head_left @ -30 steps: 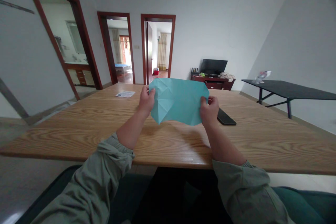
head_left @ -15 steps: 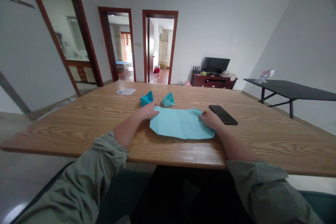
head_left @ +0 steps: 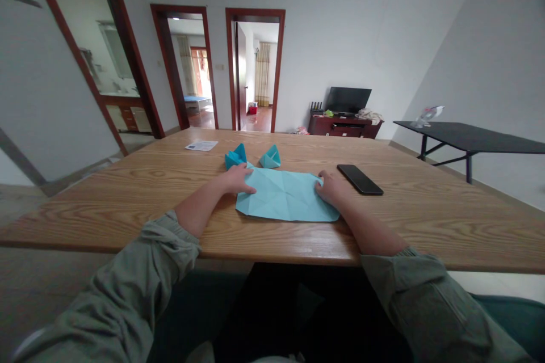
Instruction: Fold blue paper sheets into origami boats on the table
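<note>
A creased light-blue paper sheet (head_left: 286, 198) lies flat on the wooden table (head_left: 128, 204) at lower centre, its long axis running left to right. The left hand (head_left: 234, 179) and right hand (head_left: 331, 188) rest open on its far corners, not gripping. Two folded blue paper boats (head_left: 235, 156) sit just beyond it, and a black smartphone (head_left: 360, 179) lies to the right.

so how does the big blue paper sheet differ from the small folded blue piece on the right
The blue paper sheet lies flat and creased under the left hand and right hand, while the folded origami piece stands peaked and untouched. The blue paper sheet is also far larger than the folded origami piece. Both are blue paper on the same wooden table.
</note>
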Demonstrator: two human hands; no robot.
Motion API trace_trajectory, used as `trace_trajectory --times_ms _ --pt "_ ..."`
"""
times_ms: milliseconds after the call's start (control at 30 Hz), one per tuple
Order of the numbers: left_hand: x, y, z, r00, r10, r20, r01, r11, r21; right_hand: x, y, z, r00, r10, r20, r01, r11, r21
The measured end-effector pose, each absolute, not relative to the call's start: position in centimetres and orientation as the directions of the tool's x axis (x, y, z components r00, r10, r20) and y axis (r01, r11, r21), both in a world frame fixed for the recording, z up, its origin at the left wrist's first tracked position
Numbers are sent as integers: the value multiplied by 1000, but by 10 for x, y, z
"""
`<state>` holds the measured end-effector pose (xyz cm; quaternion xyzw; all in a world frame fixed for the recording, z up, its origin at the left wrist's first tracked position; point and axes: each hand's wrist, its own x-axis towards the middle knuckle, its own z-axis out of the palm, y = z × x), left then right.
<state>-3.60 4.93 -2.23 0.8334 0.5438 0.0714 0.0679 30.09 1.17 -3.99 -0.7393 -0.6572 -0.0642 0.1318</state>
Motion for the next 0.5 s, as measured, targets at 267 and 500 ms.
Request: trace_trajectory --times_ms 267,500 --pt "-21 31 -22 421 900 111 902 -429 56 292 9 -38 -136 945 298 990 140 7" --pt "24 17 -41 599 800 -29 789 -585 186 290 20 -43 -216 959 181 974 224 -22"
